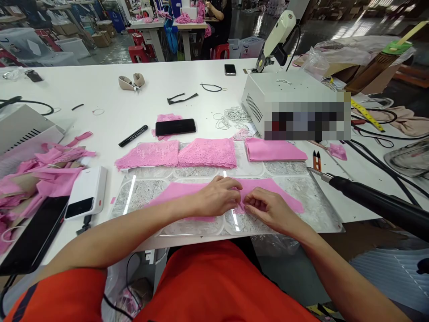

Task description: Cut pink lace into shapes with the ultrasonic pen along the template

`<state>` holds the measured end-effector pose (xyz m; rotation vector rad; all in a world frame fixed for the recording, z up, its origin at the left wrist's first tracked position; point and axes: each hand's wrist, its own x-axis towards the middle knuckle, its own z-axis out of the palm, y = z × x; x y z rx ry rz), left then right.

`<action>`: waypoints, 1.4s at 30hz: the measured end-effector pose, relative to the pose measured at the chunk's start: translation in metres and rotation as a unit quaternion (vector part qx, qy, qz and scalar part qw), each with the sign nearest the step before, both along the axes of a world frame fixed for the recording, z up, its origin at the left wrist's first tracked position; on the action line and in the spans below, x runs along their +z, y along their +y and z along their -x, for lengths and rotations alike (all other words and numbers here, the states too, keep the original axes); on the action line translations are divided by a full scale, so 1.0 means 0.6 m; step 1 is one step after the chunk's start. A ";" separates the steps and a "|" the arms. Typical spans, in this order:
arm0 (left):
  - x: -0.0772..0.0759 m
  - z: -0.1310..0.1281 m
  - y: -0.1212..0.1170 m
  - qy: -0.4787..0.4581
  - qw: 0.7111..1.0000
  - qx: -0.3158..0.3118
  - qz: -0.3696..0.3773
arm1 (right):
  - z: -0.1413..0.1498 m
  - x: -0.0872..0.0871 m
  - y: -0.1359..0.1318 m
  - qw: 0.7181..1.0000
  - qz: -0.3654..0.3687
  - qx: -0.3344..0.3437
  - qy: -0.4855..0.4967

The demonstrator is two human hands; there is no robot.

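A flat pink fabric piece (278, 190) lies across the clear-topped, stone-patterned mat (321, 210) in front of me. My left hand (221, 194) rests over its middle, fingers curled down together at the cloth. Close beside it, my right hand (263, 205) pinches at the fabric with bent fingers. The two sets of fingertips nearly meet; what lies between them is hidden. Behind the hands are two pink lace pieces (208, 153) side by side, and a folded smooth pink stack (276, 150) to their right.
A grey box-shaped machine (284, 89) stands at back right, and a black-handled tool (375, 197) juts in from the right. A phone (175, 127), black marker (133, 136) and white power bank (86, 192) lie around. Pink scraps (43, 170) pile up left. A person (217, 27) sits beyond.
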<state>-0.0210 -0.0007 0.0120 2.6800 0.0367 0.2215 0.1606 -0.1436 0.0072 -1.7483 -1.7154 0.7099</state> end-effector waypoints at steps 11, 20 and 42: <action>-0.011 -0.004 -0.003 -0.018 0.999 0.034 -0.020 | 0.007 0.000 0.002 0.999 -0.019 -0.005 -0.039; -0.011 0.002 -0.003 -0.044 0.998 0.023 -0.041 | 0.001 0.005 -0.002 0.999 -0.020 0.030 -0.035; -0.006 0.025 0.015 -0.044 0.994 -0.079 -0.054 | -0.022 0.002 -0.016 0.988 -0.148 -0.039 0.033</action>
